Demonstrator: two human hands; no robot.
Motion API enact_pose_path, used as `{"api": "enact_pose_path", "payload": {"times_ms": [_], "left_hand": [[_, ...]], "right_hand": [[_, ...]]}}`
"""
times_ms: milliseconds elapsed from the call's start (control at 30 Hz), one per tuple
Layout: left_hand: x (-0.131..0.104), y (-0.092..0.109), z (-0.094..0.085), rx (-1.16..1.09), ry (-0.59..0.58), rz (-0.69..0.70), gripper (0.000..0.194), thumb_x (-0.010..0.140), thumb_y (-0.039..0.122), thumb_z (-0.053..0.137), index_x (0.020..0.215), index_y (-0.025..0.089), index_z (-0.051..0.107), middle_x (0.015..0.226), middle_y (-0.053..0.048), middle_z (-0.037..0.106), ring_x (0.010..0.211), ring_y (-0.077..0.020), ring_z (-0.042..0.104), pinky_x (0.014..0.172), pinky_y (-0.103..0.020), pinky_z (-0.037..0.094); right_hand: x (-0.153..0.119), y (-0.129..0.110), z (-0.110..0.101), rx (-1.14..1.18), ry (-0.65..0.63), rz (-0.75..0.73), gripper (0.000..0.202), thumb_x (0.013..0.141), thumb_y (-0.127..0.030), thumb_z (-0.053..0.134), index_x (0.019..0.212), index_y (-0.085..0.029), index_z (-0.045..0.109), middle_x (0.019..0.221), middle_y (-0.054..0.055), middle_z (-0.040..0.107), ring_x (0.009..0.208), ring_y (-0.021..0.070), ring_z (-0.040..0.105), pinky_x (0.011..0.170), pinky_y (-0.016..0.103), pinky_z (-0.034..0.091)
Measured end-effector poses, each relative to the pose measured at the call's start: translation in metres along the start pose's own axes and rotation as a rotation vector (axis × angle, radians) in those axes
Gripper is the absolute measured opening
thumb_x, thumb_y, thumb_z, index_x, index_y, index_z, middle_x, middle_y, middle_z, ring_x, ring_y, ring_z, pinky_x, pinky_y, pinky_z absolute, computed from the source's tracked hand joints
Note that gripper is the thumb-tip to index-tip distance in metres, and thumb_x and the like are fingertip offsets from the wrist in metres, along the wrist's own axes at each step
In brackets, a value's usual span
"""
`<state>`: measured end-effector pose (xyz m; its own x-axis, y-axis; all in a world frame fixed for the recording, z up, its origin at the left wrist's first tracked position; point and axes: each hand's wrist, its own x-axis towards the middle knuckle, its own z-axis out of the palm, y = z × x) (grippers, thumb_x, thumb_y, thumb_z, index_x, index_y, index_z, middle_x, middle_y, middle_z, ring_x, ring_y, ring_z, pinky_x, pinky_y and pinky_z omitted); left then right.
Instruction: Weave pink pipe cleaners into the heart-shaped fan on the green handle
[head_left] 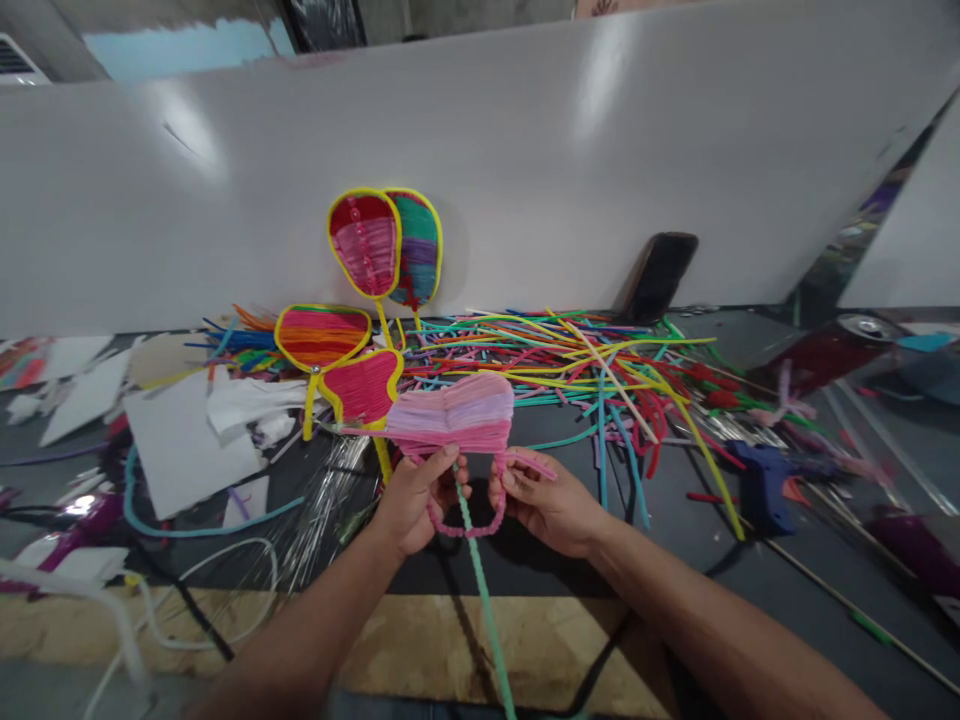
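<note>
Both my hands are at a pink and lilac fan shape (457,410) made of rows of pipe cleaners, with a long light-green stem (484,590) running down toward me. My left hand (420,495) is closed, its thumb pressed on the fan's lower edge beside the stem. A braided-looking pink pipe cleaner (469,530) hangs in a U below the fan, crossing the stem. My right hand (551,500) pinches that pink pipe cleaner near the fan's lower right corner, and a loose end sticks out to the right. My fingers partly hide where the pieces meet.
Behind lie colourful loose pipe cleaners (517,350) and several yellow-edged fans (367,245). A phone (660,275) leans on the white board (517,180). To the right are a blue glue gun (769,490) and a dark red can (832,350); on the left, white card (191,430) and a white cable (274,570).
</note>
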<state>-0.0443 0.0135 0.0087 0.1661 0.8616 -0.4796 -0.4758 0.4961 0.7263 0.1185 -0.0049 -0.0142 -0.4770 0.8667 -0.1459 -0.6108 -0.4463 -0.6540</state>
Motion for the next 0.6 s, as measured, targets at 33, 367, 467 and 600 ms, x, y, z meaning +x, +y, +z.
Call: {"api": "enact_pose_path", "payload": {"times_ms": [33,367,467,600], "left_hand": [[-0.0001,-0.0003,-0.0003,-0.004,0.0,0.006,0.029,0.053,0.027,0.081,0.065,0.011,0.061,0.055,0.001,0.06,0.046,-0.0084,0.055,0.042,-0.018,0.049],[0.0028,0.0021,-0.004,-0.026,0.077,0.025,0.02,0.063,0.021,0.075,0.071,0.012,0.059,0.056,0.001,0.061,0.046,-0.009,0.057,0.046,-0.02,0.051],[0.004,0.0007,-0.005,-0.017,0.077,0.035,0.019,0.064,0.021,0.074,0.072,0.012,0.059,0.057,0.0,0.062,0.048,-0.0097,0.058,0.047,-0.02,0.052],[0.006,-0.0022,-0.0057,-0.03,0.048,0.071,0.02,0.064,0.021,0.075,0.072,0.012,0.06,0.06,0.0,0.063,0.051,-0.0094,0.058,0.05,-0.021,0.053]], "right_hand": [[0.0002,0.0001,0.0,-0.002,-0.003,-0.006,0.02,0.069,-0.026,0.075,0.077,-0.015,0.061,0.066,-0.001,0.06,0.061,0.0066,0.055,0.058,0.017,0.045],[0.0,0.0026,-0.0049,0.001,-0.041,0.124,0.025,0.076,-0.032,0.068,0.095,-0.016,0.063,0.085,0.003,0.067,0.077,0.0097,0.062,0.074,0.023,0.048],[0.0008,0.0043,-0.0053,-0.018,-0.019,0.102,0.021,0.073,-0.028,0.072,0.088,-0.016,0.064,0.077,0.0,0.065,0.067,0.0071,0.06,0.068,0.02,0.048],[0.002,0.0042,-0.0048,-0.016,-0.001,0.041,0.019,0.07,-0.026,0.074,0.081,-0.016,0.062,0.069,-0.002,0.062,0.061,0.0055,0.057,0.063,0.017,0.046]]}}
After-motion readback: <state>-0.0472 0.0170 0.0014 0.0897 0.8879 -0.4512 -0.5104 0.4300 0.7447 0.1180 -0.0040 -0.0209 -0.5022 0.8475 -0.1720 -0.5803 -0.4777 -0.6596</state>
